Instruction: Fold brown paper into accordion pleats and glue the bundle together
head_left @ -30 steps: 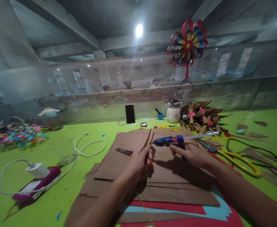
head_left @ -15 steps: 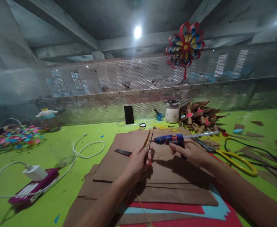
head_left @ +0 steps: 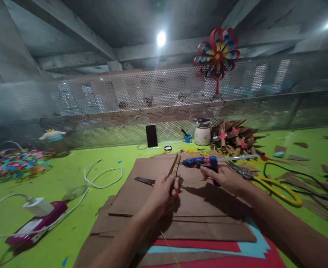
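Observation:
My left hand (head_left: 165, 188) is closed on a folded strip of brown cardboard (head_left: 174, 165) that points upward, with yellow string (head_left: 166, 240) trailing below it. In my right hand (head_left: 220, 175) is a blue glue gun (head_left: 199, 162), a long clear glue stick (head_left: 240, 158) jutting from its back. The gun's nozzle touches or nearly touches the cardboard strip; I cannot tell which. Under both hands lies a stack of brown cardboard sheets (head_left: 141, 203). A knife-like dark blade (head_left: 144, 180) rests on the stack, its other end hidden behind my left hand.
Yellow-handled scissors (head_left: 281, 190) lie right of my right wrist, beside a black cable (head_left: 270, 167). A purple power strip (head_left: 38, 223) with a white charger stands left. At the back are a phone (head_left: 152, 136), a white jar (head_left: 202, 134) and piled cardboard pieces (head_left: 233, 139).
The whole view has shifted slightly, so things appear a little farther left. My hands keep the same grips, and the glue gun's nozzle stays at the cardboard strip.

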Tool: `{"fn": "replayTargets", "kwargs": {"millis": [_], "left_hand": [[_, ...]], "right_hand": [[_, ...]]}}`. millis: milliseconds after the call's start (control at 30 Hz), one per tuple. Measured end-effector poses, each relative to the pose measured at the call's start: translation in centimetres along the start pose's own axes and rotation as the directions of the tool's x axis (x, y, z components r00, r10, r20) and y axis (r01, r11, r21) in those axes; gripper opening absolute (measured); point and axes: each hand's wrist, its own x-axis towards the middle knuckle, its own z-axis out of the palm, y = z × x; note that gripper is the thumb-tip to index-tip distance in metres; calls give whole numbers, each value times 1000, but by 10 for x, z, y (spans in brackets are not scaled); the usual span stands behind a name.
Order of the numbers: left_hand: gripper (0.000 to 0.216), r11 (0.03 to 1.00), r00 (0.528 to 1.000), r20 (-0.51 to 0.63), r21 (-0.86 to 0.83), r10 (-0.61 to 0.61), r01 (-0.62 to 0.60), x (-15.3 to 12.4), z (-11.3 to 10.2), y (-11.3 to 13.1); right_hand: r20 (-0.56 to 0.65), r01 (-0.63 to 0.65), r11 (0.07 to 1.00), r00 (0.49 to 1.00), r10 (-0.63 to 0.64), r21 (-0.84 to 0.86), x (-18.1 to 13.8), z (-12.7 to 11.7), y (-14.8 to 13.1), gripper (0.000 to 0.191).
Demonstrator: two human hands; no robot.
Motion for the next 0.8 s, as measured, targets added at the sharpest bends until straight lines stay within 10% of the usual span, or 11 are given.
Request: {"fn": "replayTargets", "kwargs": {"millis": [800], "left_hand": [[36,999,1000,25,44,12,-13,-4,3,6]], "right_hand": [[-119,12,999,993,-8,30,4,-3,8,47]]}}
